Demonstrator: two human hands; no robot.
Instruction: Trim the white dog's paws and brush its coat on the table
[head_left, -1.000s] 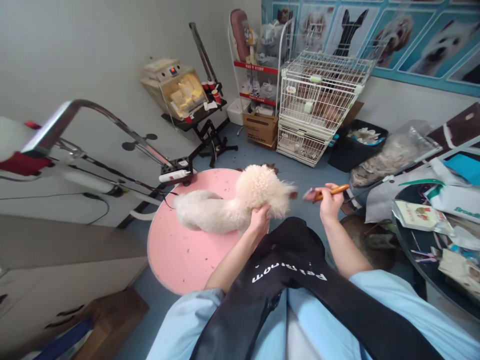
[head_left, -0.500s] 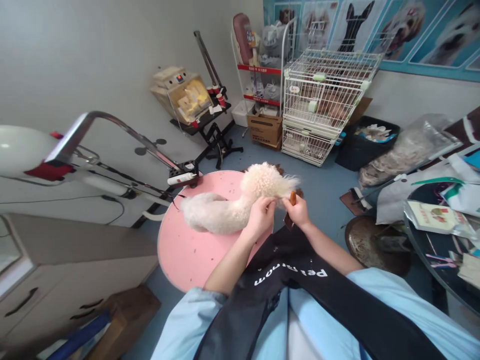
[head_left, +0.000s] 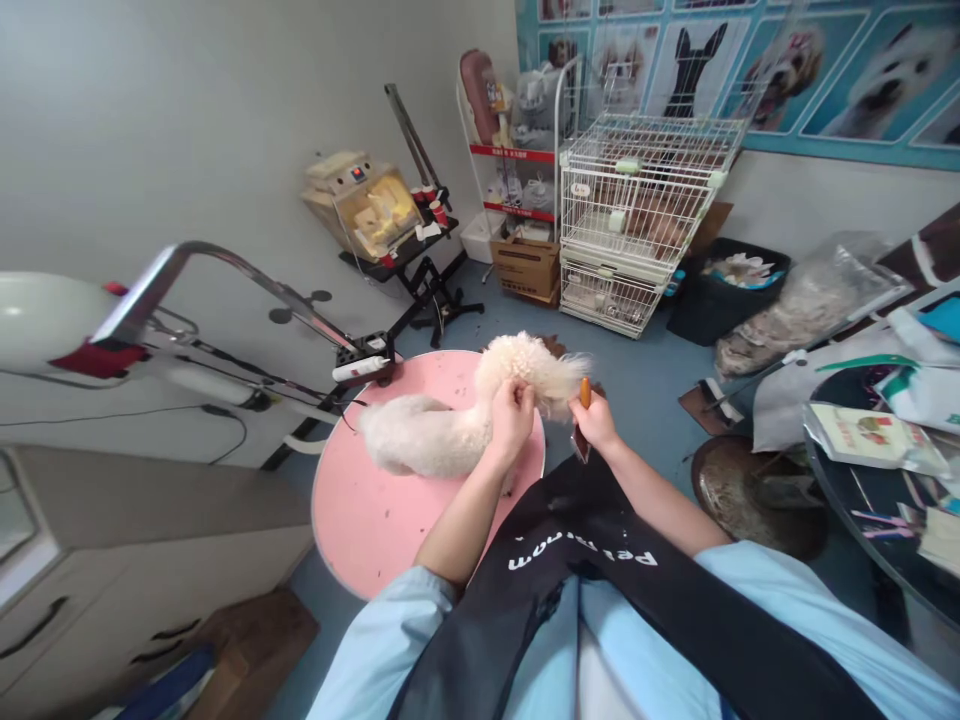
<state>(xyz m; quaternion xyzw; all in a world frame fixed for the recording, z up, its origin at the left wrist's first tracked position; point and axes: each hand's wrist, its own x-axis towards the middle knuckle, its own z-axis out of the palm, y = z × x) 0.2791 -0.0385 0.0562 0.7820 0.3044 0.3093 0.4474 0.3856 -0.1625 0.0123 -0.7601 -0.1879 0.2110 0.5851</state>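
Observation:
A white dog (head_left: 420, 436) is on a round pink grooming table (head_left: 360, 530), its body coat short and its head (head_left: 517, 362) fluffy. Long hair (head_left: 566, 378) fans out from the head toward the right. My left hand (head_left: 513, 418) is closed at the side of the head, its fingertips pinching the curly fur. Beside the long hair, my right hand (head_left: 595, 418) is wrapped round a slicker brush (head_left: 585, 392). The brush's orange handle points up and its dark flat head hangs below the hand. The dog's face is hidden from me.
A metal grooming arm (head_left: 247, 275) and a tool holder (head_left: 365, 350) stand at the table's left. Wire cages (head_left: 637, 220), a shelf rack (head_left: 517, 155) and a black bin (head_left: 724, 290) line the back. A dark side table (head_left: 847, 480) with tools is at right.
My left hand has moved left, from near the right hand to the side of the dog's head. My right hand stays near the hair's end with the slicker brush. The view has tilted slightly.

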